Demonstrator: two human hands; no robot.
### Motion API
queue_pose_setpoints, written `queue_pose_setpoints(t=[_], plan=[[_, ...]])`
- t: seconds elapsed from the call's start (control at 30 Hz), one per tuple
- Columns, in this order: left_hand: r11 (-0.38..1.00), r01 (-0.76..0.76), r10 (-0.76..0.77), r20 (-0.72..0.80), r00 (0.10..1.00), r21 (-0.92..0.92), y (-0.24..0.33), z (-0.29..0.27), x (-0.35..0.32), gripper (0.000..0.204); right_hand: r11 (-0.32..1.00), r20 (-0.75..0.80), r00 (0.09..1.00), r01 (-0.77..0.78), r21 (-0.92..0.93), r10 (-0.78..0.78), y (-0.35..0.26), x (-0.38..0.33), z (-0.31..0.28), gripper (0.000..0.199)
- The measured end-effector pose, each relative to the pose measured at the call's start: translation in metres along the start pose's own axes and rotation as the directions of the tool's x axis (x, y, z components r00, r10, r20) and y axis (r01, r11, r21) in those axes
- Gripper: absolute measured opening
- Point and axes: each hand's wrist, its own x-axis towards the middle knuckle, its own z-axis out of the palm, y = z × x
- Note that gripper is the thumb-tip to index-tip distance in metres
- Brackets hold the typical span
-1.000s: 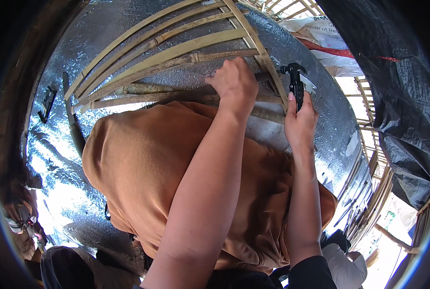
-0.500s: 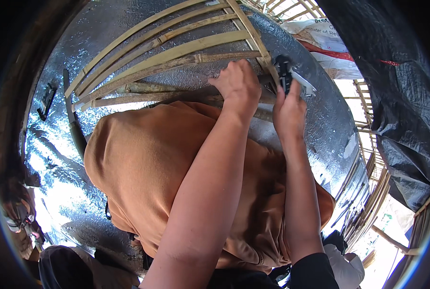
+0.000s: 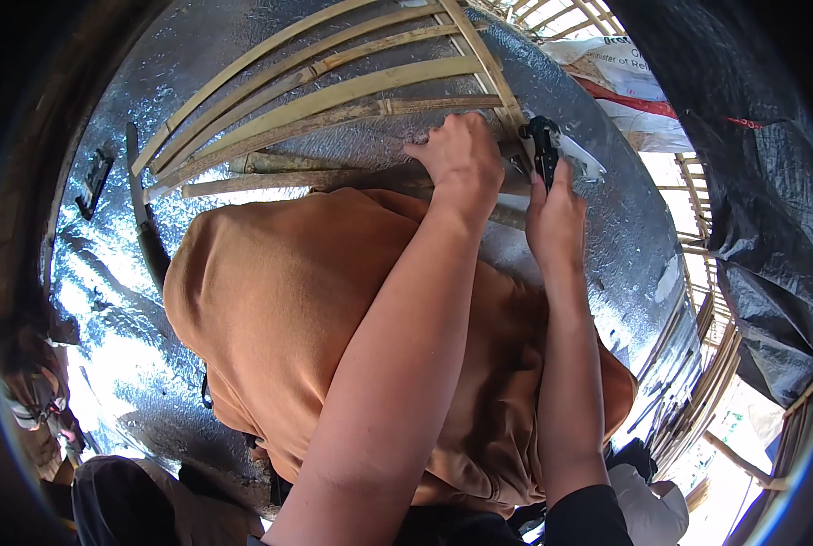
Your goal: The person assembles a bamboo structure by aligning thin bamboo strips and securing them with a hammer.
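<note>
From where I stand, the step in hand looks like work at the lower right corner of a slatted bamboo frame, which lies on the shiny grey sheet just beyond the brown cloth over the person's lap. The right hand is wrapped around the handle of a black tool, its head raised beside the lower end of the crosspiece; whether metal and bamboo actually touch, I cannot tell. The left hand is curled over at that same corner, knuckles up and thumb out to the side, but its fingertips are hidden, so I cannot say what, if anything, it pinches. The slats fan away toward the left, their far ends near a long knife with a dark handle, and a small black object lies beyond it. To my eye, the next move calls for a steady left hand on the corner and a square approach of the tool's head to the crosspiece, clear of those nearby knuckles.
</note>
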Motion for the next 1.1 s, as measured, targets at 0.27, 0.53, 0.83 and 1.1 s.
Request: queue_pose_setpoints(t=[0.27, 0.53, 0.83, 1.1], plan=[[1.0, 0.01, -0.009, 0.023, 1.0, -0.027, 0.0, 0.002, 0.0, 0.02, 0.996, -0.093, 0.995, -0.017, 0.082, 0.025, -0.015, -0.002, -0.013, 0.04], [0.998, 0.006, -0.002, 0.074, 0.997, -0.057, -0.001, 0.003, -0.003, 0.02, 0.991, 0.176, 0.983, -0.029, -0.132, 0.052, -0.008, 0.005, -0.022, 0.039], [0.998, 0.007, -0.005, 0.03, 1.0, -0.067, 0.0, 0.006, -0.001, 0.016, 0.99, -0.113, 0.993, -0.018, 0.138, 0.034, -0.005, -0.002, -0.007, 0.038], [0.997, -0.014, 0.014, 0.005, 1.0, -0.071, -0.001, 0.01, -0.003, 0.016, 0.938, -0.407, 0.911, 0.075, 0.338, 0.074, -0.011, -0.001, 0.003, 0.039]])
